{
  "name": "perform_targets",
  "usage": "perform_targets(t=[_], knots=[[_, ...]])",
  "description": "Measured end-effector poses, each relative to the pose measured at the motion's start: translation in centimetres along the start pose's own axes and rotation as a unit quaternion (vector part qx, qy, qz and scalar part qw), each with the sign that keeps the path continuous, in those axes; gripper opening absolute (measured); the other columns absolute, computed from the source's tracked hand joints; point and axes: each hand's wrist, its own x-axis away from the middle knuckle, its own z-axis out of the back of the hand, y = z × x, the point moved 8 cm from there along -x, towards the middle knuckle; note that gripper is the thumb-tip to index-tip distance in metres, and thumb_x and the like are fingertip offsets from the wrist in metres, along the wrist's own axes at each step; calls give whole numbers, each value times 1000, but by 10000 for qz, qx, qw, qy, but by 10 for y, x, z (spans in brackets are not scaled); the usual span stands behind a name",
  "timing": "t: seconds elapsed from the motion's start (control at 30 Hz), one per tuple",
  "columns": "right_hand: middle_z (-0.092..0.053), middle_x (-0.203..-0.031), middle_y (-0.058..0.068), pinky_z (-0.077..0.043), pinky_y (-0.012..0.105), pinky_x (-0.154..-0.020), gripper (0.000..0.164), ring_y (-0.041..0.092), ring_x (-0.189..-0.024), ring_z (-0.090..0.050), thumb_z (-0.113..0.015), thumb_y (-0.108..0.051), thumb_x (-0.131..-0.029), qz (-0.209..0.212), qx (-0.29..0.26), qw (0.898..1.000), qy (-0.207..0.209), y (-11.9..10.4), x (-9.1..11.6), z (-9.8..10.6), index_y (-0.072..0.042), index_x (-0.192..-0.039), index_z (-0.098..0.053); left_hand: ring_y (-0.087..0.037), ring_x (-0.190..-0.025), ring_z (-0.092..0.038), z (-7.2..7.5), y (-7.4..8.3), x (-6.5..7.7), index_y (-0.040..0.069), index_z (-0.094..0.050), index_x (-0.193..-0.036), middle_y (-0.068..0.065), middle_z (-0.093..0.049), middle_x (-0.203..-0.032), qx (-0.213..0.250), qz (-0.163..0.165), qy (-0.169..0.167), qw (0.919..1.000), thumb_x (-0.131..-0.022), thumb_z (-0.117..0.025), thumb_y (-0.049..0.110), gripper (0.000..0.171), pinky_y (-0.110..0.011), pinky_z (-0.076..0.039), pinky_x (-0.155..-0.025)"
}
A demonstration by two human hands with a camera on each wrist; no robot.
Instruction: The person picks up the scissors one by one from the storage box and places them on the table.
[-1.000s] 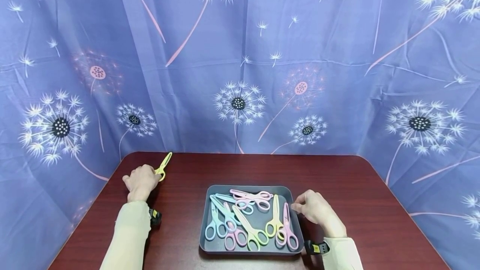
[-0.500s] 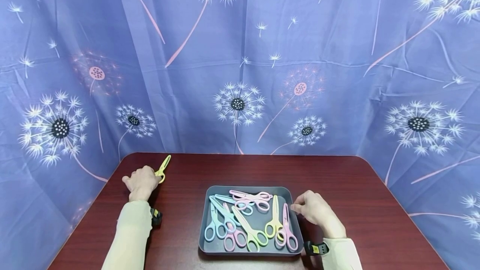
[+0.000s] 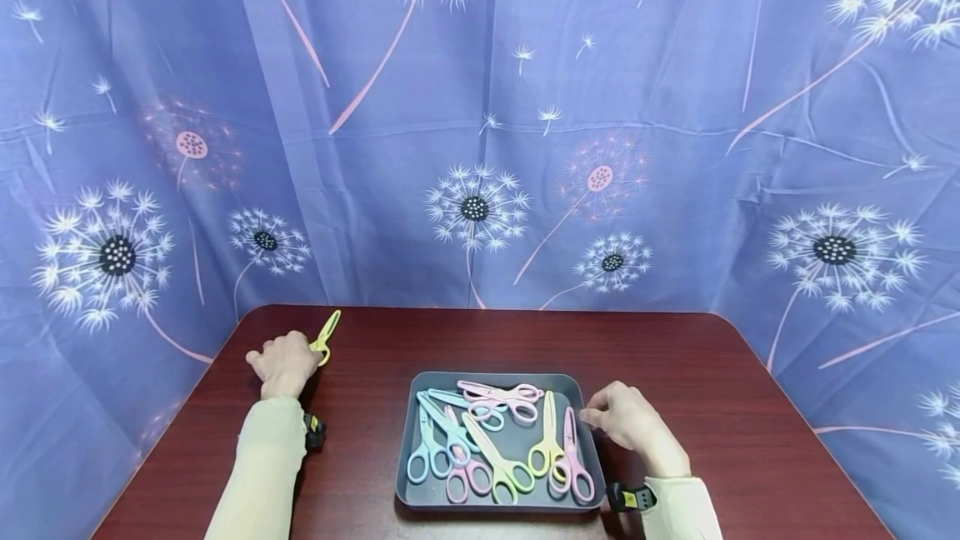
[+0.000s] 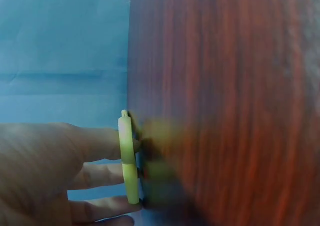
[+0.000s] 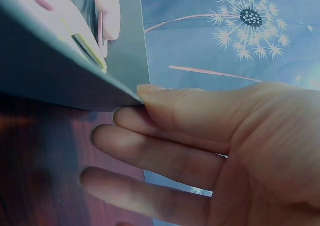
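At the far left of the table my left hand (image 3: pixel 283 361) holds a pair of yellow scissors (image 3: pixel 326 335) by the handle end, the blade end pointing away from me. The left wrist view shows these scissors (image 4: pixel 128 158) edge-on, close to the tabletop, with the fingertips reaching just past them. Part of the handle is hidden under the hand in the head view. At the right rim of a dark grey tray (image 3: pixel 500 508) is my right hand (image 3: pixel 637 423). Its thumb and forefinger pinch the tray wall (image 5: pixel 112 83) in the right wrist view.
Several pink (image 3: pixel 502 397), blue (image 3: pixel 428 452) and yellow scissors (image 3: pixel 547 436) overlap inside the tray. The dark red-brown table (image 3: pixel 622 340) ends at a blue curtain (image 3: pixel 390 215) with dandelion prints, at the back and both sides.
The blade end of the yellow scissors at my left hand has dipped slightly towards me. My right hand stays at the tray rim.
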Motion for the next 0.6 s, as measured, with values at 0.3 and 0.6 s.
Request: perform_targets(t=[0.3, 0.6], knots=[[-58, -57, -2, -40, 31, -54, 18, 12, -54, -49, -75, -15, -82, 0, -103, 9999, -36, -1, 1, 1, -17, -65, -69, -49, -95, -45, -4, 1, -1, 0, -61, -79, -29, -56, -88, 7, -18, -206, 9998, -78, -66, 20, 20, -65, -27, -81], [-57, -56, -1, -39, 31, -54, 18, 13, -53, -49, -75, -16, -82, 39, -112, 9999, -25, -2, 1, 1, -17, -65, -69, -49, -97, -43, -5, 0, 0, -1, -61, -83, -27, -55, -90, -24, 27, -255, 9997, -82, -66, 22, 24, -65, -28, -82]])
